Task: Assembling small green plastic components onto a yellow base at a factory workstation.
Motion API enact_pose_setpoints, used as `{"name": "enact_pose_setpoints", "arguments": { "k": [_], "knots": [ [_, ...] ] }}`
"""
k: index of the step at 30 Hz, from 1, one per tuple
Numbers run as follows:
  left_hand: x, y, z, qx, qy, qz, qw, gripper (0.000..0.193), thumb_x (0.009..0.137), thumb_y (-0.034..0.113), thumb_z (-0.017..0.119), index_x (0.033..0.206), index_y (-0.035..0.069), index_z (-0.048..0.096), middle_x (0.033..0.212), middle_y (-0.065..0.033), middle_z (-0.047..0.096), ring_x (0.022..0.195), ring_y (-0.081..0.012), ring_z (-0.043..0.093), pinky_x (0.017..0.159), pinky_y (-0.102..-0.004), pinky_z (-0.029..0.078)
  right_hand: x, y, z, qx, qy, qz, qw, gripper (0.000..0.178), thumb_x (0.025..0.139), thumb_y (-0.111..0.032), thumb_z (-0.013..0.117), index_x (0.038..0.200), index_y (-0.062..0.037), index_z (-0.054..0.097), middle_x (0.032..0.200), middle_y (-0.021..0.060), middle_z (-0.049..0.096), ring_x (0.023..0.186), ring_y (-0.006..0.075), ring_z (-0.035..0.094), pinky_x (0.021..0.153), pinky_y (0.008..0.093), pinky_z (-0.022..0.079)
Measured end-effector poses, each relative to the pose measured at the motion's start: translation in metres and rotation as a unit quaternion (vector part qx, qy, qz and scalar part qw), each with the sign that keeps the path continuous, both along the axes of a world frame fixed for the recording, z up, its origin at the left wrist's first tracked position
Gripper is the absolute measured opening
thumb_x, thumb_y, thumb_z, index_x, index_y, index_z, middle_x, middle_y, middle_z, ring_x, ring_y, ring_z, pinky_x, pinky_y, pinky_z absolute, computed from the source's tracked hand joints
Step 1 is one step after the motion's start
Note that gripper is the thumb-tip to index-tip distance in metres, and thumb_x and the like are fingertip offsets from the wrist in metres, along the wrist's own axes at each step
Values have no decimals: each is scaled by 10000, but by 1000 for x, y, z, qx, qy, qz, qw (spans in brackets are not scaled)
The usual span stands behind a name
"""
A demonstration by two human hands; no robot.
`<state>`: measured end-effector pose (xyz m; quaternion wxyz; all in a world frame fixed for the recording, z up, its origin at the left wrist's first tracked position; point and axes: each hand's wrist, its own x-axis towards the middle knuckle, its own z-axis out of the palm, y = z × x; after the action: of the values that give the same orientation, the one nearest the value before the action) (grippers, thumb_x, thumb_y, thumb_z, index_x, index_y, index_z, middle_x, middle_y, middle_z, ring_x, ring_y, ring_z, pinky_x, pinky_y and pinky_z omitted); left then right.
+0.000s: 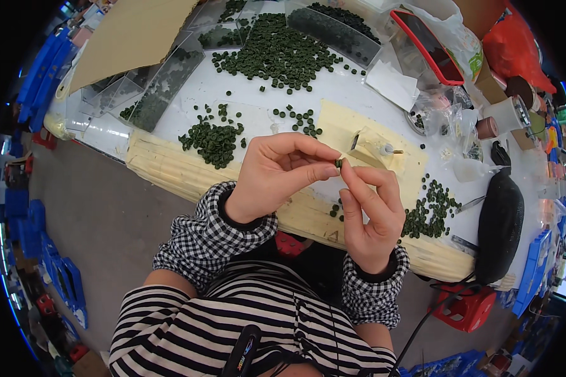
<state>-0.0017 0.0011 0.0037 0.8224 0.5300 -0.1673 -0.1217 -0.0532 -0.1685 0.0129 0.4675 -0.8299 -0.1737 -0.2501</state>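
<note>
Beside right hand (372,220): green pieces (415,224). Cardboard (129,41) partly hides trays (181,78).

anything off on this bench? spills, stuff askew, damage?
No clear damage. Cardboard lies slanted over clear trays, looking askew. A lone green piece sits apart from the big pile, as if strayed; can't tell whether the loose pieces were spilled or laid out.
</note>
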Motion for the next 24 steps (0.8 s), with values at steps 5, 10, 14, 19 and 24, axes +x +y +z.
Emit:
{"name": "enact_pose_setpoints", "arguments": {
  "k": [5, 10, 14, 19, 24],
  "knots": [
    [0, 1, -2, 21, -25, 15, 999, 179, 842, -83, 660, 1019, -61, 676, 959, -127, 683, 879, -167, 675, 794, -258, 563, 1, -1, -2, 2, -14, 7, 1000, 376, 752, 56, 698, 1123, -5, 693, 970, 93, 627, 854, 242, 574, 755, 327, 469],
    [-1, 0, 0, 9, -20, 19, 1000, 173, 840, -87, 659, 1010, -63, 678, 954, -131, 681, 891, -171, 671, 804, -263, 559, 1, 0, -2, -5, -20, 7, 1000, 373, 754, 50, 701, 1123, -6, 694, 971, 92, 627, 853, 242, 573, 754, 328, 468],
    [0, 1, -1, 5, -25, 17, 1000, 166, 830, -102, 661, 990, -63, 681, 952, -135, 681, 884, -168, 668, 799, -261, 556, 1, -1, -2, -6, -26, 10, 1000, 372, 754, 48, 703, 1122, -5, 694, 971, 91, 628, 850, 242, 571, 753, 329, 467],
    [0, 1, -2, 19, -52, 28, 998, 171, 817, -117, 667, 975, -56, 688, 935, -136, 682, 869, -168, 665, 782, -258, 551, 2, 0, -3, -3, -32, 11, 999, 367, 751, 46, 707, 1114, -8, 699, 969, 88, 630, 846, 241, 568, 745, 328, 465],
    [1, 1, -5, 16, -58, 26, 998, 157, 823, -70, 693, 974, -30, 711, 922, -95, 684, 845, -125, 657, 754, -224, 546, 3, -1, -3, -13, -43, 9, 999, 374, 737, 43, 715, 1104, -29, 709, 950, 76, 635, 830, 237, 564, 733, 324, 463]
  ]
}}
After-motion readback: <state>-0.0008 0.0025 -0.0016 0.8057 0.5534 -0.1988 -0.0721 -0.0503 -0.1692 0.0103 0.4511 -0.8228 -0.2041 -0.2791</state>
